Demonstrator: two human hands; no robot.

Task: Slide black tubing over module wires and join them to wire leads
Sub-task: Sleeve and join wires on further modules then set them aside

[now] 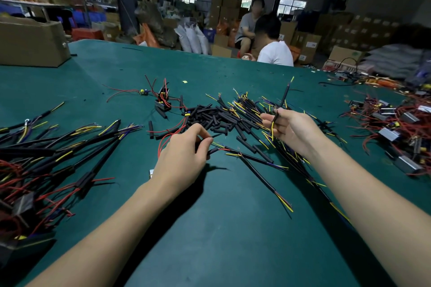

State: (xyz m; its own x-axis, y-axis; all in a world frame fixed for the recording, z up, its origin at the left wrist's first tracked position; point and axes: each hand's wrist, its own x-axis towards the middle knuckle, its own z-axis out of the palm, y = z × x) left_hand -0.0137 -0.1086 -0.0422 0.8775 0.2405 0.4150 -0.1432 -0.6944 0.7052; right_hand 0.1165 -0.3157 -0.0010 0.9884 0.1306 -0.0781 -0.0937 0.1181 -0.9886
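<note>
Tubing pieces point(217, 119) are heaped on the desk point(233, 228) within reach. Just in front of that heap, a short sleeve with red module wires point(171, 135) is pinched by the left hand point(184, 156); right of it, a wire lead point(283, 98) is gripped upright by the right hand point(289, 128), ready for joining.

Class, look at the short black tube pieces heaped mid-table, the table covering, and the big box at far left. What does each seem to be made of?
Black tube pieces: likely matte plastic or rubber sleeving; dull and slightly bent.
Table covering: green mat, possibly rubber; smooth with faint sheen.
Box: brown corrugated cardboard; folded flaps.
</note>
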